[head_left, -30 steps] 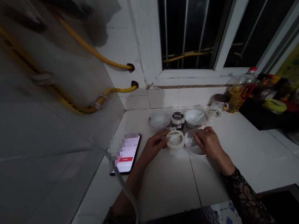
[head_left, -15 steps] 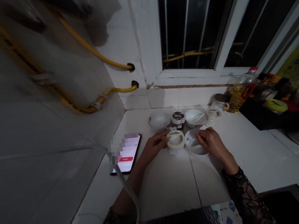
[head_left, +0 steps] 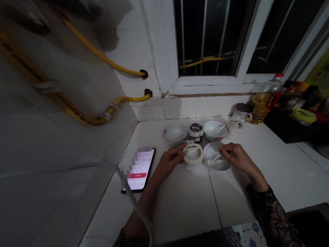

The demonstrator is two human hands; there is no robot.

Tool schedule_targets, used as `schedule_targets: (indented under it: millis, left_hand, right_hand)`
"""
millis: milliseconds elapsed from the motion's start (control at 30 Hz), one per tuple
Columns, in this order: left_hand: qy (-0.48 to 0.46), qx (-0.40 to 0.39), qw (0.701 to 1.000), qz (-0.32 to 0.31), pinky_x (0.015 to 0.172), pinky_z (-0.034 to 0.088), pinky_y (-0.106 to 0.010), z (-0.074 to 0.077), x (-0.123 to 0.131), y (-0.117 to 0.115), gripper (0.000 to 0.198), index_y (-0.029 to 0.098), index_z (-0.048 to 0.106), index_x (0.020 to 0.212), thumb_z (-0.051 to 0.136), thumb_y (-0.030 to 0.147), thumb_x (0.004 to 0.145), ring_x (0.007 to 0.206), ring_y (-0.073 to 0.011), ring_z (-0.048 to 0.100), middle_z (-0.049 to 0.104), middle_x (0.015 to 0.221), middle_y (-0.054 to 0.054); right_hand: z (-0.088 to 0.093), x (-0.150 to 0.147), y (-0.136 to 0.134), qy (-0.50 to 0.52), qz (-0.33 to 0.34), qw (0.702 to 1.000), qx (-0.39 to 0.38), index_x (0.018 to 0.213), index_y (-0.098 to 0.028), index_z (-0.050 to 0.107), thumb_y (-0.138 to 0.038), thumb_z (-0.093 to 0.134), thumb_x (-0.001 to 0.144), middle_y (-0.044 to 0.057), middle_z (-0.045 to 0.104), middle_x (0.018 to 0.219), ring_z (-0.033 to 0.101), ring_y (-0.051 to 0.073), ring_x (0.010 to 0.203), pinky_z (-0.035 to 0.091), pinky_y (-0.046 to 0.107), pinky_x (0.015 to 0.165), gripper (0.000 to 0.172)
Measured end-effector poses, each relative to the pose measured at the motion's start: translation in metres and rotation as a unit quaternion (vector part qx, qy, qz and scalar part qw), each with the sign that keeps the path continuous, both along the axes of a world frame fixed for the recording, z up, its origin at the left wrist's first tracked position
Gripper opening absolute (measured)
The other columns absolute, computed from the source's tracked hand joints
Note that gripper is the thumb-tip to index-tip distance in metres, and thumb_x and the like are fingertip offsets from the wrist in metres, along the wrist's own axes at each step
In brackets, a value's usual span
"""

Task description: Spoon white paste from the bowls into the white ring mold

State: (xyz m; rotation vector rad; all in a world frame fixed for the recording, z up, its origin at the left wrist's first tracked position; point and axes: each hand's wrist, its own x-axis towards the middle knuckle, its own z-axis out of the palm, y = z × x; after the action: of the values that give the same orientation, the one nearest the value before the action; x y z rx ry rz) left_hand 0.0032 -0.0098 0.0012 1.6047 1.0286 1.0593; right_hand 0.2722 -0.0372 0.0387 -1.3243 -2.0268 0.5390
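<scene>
My left hand (head_left: 168, 161) grips the side of a small white jar (head_left: 193, 154) with an open top on the white counter. Just right of it sits a white bowl (head_left: 216, 165) with a white spoon (head_left: 214, 160) lying in it. My right hand (head_left: 239, 156) rests at the bowl's right rim, fingers curled and pinched on the spoon's handle. Behind them stand two more white bowls (head_left: 173, 132) (head_left: 214, 130) and a dark-topped jar (head_left: 195, 129).
A lit phone (head_left: 140, 169) lies left of my hands. A white cup (head_left: 234, 126), a mug (head_left: 241, 112), an oil bottle (head_left: 263, 102) and cluttered items on a dark hob (head_left: 298, 124) stand at the right. Yellow hoses (head_left: 105, 113) run along the left wall; a window is behind.
My right hand has slid from over the bowl to its right rim, uncovering the bowl and spoon. My left hand has stayed on the jar.
</scene>
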Motion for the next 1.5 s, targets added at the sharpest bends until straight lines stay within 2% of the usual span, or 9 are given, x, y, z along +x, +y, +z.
schedule_targets:
  millis: [333, 633, 733, 833, 1000, 1100, 1267, 1367, 1500]
  left_hand:
    - [0.005, 0.002, 1.0, 0.0, 0.063, 0.052, -0.027, -0.001, 0.001, 0.0, 0.047, 0.013, 0.066, 0.118, 0.061, 0.039, 0.079, 0.062, -0.0127, 0.058, 0.07, 0.092, -0.008]
    - [-0.002, 0.0, 1.0, -0.004, 0.062, 0.052, -0.026, -0.002, 0.0, 0.001, 0.046, 0.014, 0.066, 0.118, 0.061, 0.039, 0.079, 0.062, -0.012, 0.058, 0.07, 0.097, -0.009]
    - [-0.002, -0.004, 1.0, 0.0, 0.062, 0.052, -0.026, -0.002, 0.001, 0.001, 0.047, 0.013, 0.066, 0.118, 0.062, 0.039, 0.079, 0.062, -0.0115, 0.058, 0.069, 0.102, -0.011]
    - [-0.005, 0.0, 1.0, -0.002, 0.062, 0.053, -0.027, -0.002, 0.001, 0.001, 0.047, 0.013, 0.066, 0.117, 0.062, 0.039, 0.078, 0.061, -0.0117, 0.058, 0.069, 0.101, -0.011]
    - [0.003, 0.002, 1.0, 0.0, 0.063, 0.053, -0.027, -0.002, 0.0, 0.001, 0.047, 0.014, 0.066, 0.118, 0.061, 0.04, 0.079, 0.063, -0.0124, 0.058, 0.07, 0.097, -0.009]
    - [0.001, 0.002, 1.0, -0.004, 0.063, 0.053, -0.027, -0.002, 0.001, 0.001, 0.047, 0.014, 0.066, 0.118, 0.061, 0.041, 0.079, 0.062, -0.0125, 0.058, 0.07, 0.098, -0.009]
    - [-0.005, 0.001, 1.0, -0.005, 0.062, 0.053, -0.027, -0.003, 0.001, 0.002, 0.047, 0.013, 0.066, 0.117, 0.061, 0.039, 0.078, 0.062, -0.0125, 0.059, 0.07, 0.097, -0.01]
    - [-0.002, -0.004, 1.0, 0.002, 0.062, 0.053, -0.027, -0.002, 0.001, 0.001, 0.048, 0.011, 0.066, 0.118, 0.062, 0.038, 0.078, 0.062, -0.0126, 0.059, 0.07, 0.093, -0.01]
    - [-0.008, -0.008, 1.0, 0.0, 0.063, 0.053, -0.027, -0.003, 0.0, 0.001, 0.047, 0.013, 0.066, 0.118, 0.062, 0.038, 0.078, 0.062, -0.0121, 0.059, 0.07, 0.097, -0.01]
  right_hand:
    - [0.002, 0.009, 0.001, 0.105, -0.1, 0.988, -0.053, 0.049, -0.021, 0.037, -0.053, 0.047, 0.082, -0.004, 0.037, 0.042, 0.034, 0.008, 0.041, 0.026, 0.022, 0.042, 0.047]
    - [0.001, 0.011, 0.004, 0.159, -0.153, 0.975, -0.011, 0.044, -0.021, 0.041, -0.057, 0.05, 0.082, -0.003, 0.042, 0.037, 0.037, 0.009, 0.039, 0.031, 0.023, 0.043, 0.053]
    - [0.003, -0.002, 0.0, 0.185, -0.169, 0.967, 0.053, 0.047, -0.02, 0.044, -0.052, 0.047, 0.087, -0.003, 0.044, 0.04, 0.04, 0.01, 0.041, 0.034, 0.023, 0.045, 0.052]
    - [0.002, -0.021, -0.006, 0.153, -0.167, 0.958, 0.174, 0.053, -0.02, 0.047, -0.039, 0.044, 0.093, -0.002, 0.049, 0.049, 0.047, 0.011, 0.049, 0.037, 0.024, 0.052, 0.044]
    - [0.001, -0.043, -0.009, -0.073, 0.001, 0.92, 0.386, 0.068, -0.019, 0.055, -0.02, 0.05, 0.092, 0.001, 0.062, 0.063, 0.054, 0.013, 0.059, 0.041, 0.03, 0.072, 0.024]
    - [0.002, -0.04, -0.008, -0.085, -0.005, 0.904, 0.418, 0.072, -0.019, 0.055, -0.016, 0.051, 0.091, 0.001, 0.063, 0.063, 0.054, 0.013, 0.059, 0.041, 0.03, 0.073, 0.02]
    - [0.0, -0.014, -0.002, -0.029, -0.107, 0.927, 0.359, 0.065, -0.02, 0.052, -0.02, 0.05, 0.092, 0.0, 0.057, 0.056, 0.052, 0.013, 0.055, 0.041, 0.027, 0.066, 0.026]
    - [-0.003, 0.003, 0.003, -0.119, -0.126, 0.941, 0.292, 0.059, -0.02, 0.049, -0.027, 0.046, 0.093, 0.001, 0.057, 0.053, 0.052, 0.014, 0.052, 0.038, 0.026, 0.063, 0.035]
    - [-0.007, 0.015, 0.007, -0.256, -0.14, 0.928, 0.232, 0.055, -0.02, 0.048, -0.031, 0.042, 0.094, 0.003, 0.06, 0.052, 0.05, 0.014, 0.048, 0.035, 0.028, 0.066, 0.041]
